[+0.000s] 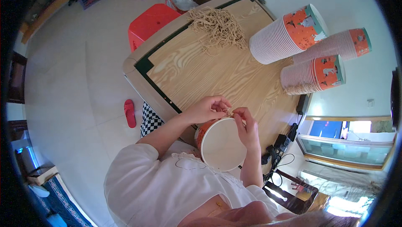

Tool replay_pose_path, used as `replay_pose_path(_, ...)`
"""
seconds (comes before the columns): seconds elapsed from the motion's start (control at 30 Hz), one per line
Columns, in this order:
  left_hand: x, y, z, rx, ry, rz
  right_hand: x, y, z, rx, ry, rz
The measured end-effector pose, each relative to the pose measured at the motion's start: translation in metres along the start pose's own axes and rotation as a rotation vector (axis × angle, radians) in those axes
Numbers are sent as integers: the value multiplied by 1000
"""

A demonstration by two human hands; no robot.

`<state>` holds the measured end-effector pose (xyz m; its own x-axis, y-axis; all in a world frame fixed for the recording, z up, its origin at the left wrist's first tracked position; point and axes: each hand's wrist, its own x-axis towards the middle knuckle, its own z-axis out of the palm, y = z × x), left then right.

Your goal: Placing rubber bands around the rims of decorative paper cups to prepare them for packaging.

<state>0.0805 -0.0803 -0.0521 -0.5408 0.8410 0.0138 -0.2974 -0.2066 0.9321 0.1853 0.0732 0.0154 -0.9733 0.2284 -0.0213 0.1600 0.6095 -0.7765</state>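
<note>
Cord (pixel 228 111) is pinched by left hand (pixel 210 108) and right hand (pixel 248 128) beside a bucket (pixel 223 145); tangled strings (pixel 221 28) and stacked buckets (pixel 276 38) are set beyond.

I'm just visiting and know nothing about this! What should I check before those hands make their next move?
1. Left hand and right hand both at the round orange-and-white paper tub: ok.
2. Thin tan string strand visible near the fingertips: ok.
3. Strand firmly pinched: cannot tell, too small.
4. Tub's round white end facing the camera: ok.
5. Tangled heap of tan string sorted into separate strands on the wood-grain table: not ok, they're jumbled together.
6. Three stacks of nested orange-and-white paper tubs apart from the hands: ok.
</note>
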Motion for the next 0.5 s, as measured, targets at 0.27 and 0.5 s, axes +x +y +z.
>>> replay_pose_path(0.27,2,8,5,71,65,31,9,-15,-4,48,-78,10)
replay_pose_path(0.5,3,-1,-1,14,156,6,10,-14,1,26,-14,51)
